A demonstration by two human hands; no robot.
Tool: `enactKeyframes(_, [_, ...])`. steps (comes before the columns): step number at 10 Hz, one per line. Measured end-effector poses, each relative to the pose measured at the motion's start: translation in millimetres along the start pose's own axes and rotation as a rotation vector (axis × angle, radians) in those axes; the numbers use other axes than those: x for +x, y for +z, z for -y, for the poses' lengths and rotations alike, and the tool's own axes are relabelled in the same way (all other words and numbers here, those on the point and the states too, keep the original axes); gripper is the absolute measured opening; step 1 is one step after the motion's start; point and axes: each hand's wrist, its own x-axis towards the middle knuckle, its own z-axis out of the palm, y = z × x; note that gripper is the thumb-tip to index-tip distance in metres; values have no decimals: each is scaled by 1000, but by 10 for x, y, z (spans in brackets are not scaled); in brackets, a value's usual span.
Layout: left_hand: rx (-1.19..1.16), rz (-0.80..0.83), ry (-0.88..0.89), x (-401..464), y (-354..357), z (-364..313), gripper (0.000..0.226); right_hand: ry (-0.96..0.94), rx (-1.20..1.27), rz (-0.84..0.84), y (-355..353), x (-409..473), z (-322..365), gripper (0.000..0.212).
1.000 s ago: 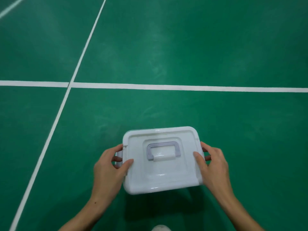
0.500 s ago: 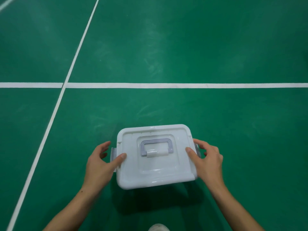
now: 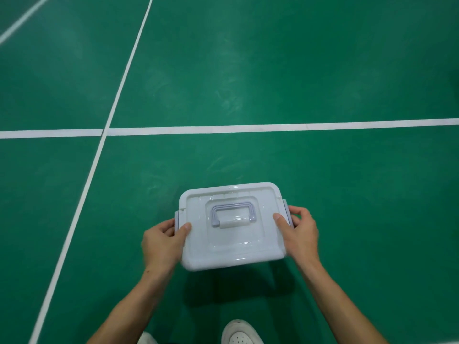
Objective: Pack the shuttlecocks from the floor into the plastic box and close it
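A white plastic box [image 3: 232, 247] with its lid on stands on the green floor in front of me. A pale lilac carry handle [image 3: 233, 211] lies flat on the lid. My left hand [image 3: 162, 242] grips the box's left side, thumb on the lid and fingers curled at the lilac side latch [image 3: 176, 219]. My right hand [image 3: 298, 232] grips the right side the same way, thumb on the lid, fingers at the right latch [image 3: 286, 212]. No shuttlecock is visible; the box's inside is hidden by the lid.
White court lines [image 3: 248, 129] cross the green floor beyond the box and run down its left. My white shoes [image 3: 239, 332] show at the bottom edge, just below the box's shadow.
Both hands have closed in on the box's side latches; the fingers that were spread beside them now curl round them. The view has tilted, so my shoes show more.
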Motion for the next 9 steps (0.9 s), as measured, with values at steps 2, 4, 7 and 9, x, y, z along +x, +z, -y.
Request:
enactKeyframes(2, [422, -167, 240, -127, 134, -73, 17, -135, -281, -115, 89, -127, 55, 19])
enactKeyframes(4, [695, -101, 319, -96, 76, -106, 30, -121, -438, -15, 27, -140, 97, 26])
enactKeyframes(7, [457, 108, 428, 392, 30, -252, 53, -219, -419, 125, 41, 198, 253, 61])
enactKeyframes(9, [722, 57, 593, 1010, 231, -686, 74, -347, -602, 131, 319, 868, 758, 62])
